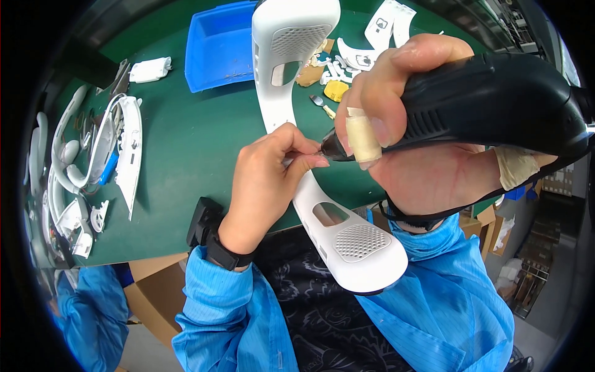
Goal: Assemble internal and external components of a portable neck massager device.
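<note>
In my right hand (427, 124) is a black electric screwdriver (489, 102), fingers wrapped round its body, its tapered nose pointing left. Pale tape covers a finger and part of that hand. My left hand (266, 173) pinches thumb and forefinger together right at the tool's tip; whatever small piece lies between them is hidden. Beneath that hand runs a white curved plastic housing (365, 251) with a perforated grille and an oval opening at each end. Its near end hangs over the table's front edge in front of my body; its middle is covered by my left hand.
A blue tray (217, 53) stands at the back of the green table (173, 161). White curved housings and cables (127, 155) are piled at left, beside a white wrapped bundle (150, 70). Small white parts and a yellow piece (336, 90) lie beyond my hands. A cardboard box (158, 297) is below the edge.
</note>
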`<control>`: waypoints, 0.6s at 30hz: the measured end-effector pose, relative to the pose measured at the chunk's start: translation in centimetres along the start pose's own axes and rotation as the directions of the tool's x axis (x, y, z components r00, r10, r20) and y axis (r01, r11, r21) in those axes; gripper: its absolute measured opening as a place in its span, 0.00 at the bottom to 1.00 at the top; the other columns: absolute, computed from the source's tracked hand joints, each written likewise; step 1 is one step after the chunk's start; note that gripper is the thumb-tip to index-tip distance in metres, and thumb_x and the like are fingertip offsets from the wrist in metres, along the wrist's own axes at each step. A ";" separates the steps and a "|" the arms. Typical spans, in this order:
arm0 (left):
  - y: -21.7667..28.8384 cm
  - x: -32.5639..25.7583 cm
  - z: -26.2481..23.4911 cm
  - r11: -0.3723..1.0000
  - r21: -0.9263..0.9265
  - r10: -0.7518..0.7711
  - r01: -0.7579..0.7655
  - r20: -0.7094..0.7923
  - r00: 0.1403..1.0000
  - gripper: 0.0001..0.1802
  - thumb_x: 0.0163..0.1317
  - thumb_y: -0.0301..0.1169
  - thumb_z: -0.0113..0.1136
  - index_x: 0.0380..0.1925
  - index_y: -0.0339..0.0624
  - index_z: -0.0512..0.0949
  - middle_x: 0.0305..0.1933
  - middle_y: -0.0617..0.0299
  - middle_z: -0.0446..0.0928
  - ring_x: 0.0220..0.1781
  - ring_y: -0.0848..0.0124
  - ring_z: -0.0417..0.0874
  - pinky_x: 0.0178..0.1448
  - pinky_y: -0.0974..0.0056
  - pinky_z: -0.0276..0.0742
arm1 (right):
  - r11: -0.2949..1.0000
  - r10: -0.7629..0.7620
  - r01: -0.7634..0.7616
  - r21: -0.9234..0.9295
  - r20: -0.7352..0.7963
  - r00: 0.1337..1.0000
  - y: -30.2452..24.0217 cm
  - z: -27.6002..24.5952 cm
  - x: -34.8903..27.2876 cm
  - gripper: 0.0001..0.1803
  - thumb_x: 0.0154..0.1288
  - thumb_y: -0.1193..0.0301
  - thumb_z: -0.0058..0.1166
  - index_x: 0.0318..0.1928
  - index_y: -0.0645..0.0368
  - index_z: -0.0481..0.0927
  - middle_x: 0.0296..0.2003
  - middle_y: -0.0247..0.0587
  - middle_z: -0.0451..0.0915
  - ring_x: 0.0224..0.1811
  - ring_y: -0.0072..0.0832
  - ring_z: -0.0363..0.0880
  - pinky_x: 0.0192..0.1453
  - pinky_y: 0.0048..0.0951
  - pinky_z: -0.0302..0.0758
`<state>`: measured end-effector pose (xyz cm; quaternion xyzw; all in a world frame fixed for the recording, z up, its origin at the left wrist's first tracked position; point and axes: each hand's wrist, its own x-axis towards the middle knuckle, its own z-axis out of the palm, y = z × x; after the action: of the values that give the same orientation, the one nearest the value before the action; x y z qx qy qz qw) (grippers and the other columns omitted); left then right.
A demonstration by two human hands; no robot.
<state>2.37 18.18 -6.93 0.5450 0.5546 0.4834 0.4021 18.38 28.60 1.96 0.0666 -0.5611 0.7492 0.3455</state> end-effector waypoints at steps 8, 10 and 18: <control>0.3 0.0 -0.2 0.999 0.040 0.037 -0.037 -0.006 0.999 0.09 0.58 0.21 0.72 0.30 0.34 0.78 0.30 0.56 0.86 0.33 0.65 0.89 0.38 0.64 0.81 | 0.997 -0.067 0.067 -0.034 -0.013 0.998 1.2 0.2 0.2 0.65 0.53 0.17 0.46 0.71 0.64 0.65 0.41 0.52 0.79 0.36 0.38 0.79 0.41 0.38 0.77; 0.2 0.0 -0.2 0.997 0.066 0.047 -0.046 -0.009 0.999 0.07 0.58 0.20 0.71 0.31 0.34 0.79 0.30 0.55 0.86 0.32 0.65 0.89 0.37 0.64 0.81 | 0.993 -0.115 0.116 0.018 -0.042 0.992 1.3 1.6 1.2 0.65 0.53 0.18 0.47 0.70 0.65 0.65 0.40 0.54 0.79 0.36 0.39 0.78 0.41 0.39 0.78; 0.8 0.0 -0.7 0.998 0.060 -0.022 0.022 0.008 1.000 0.04 0.60 0.19 0.67 0.34 0.33 0.83 0.32 0.52 0.87 0.32 0.64 0.90 0.38 0.65 0.81 | 0.996 0.041 -0.035 0.079 -0.078 0.996 0.3 0.4 0.3 0.69 0.50 0.17 0.49 0.70 0.70 0.64 0.39 0.56 0.78 0.36 0.38 0.78 0.40 0.39 0.78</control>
<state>1.89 18.04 -6.04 0.5529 0.5730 0.4597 0.3932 17.83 28.33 2.00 0.0393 -0.5186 0.7789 0.3505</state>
